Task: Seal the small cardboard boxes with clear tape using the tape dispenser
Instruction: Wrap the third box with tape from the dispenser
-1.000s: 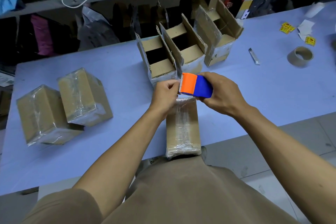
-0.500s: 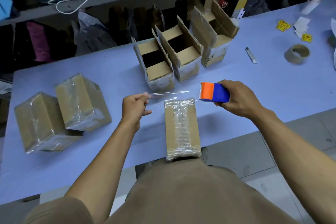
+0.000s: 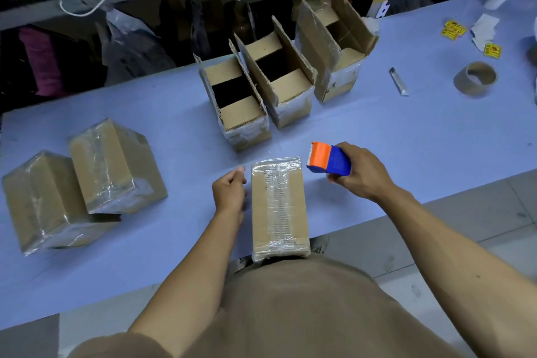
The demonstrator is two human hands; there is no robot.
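A small cardboard box [image 3: 279,206] wrapped in clear tape lies lengthwise at the near table edge, against my body. My right hand [image 3: 363,174] grips the orange-and-blue tape dispenser [image 3: 328,161] just right of the box's far end. A strip of clear tape [image 3: 276,159] runs from the dispenser across that far end. My left hand [image 3: 229,192] sits against the box's far left corner, fingers curled, and pinches the strip's end.
Three open-topped boxes [image 3: 235,102] [image 3: 279,73] [image 3: 334,46] stand in a row behind. Two taped boxes [image 3: 116,166] [image 3: 40,200] lie at the left. A brown tape roll [image 3: 476,78], a small cutter [image 3: 398,81] and yellow stickers [image 3: 453,29] lie on the blue table [image 3: 406,139] at the right.
My left hand drew a tape strip out to the left, then came back to the box's left corner. The dispenser moved right and down, laying the strip across the far end.
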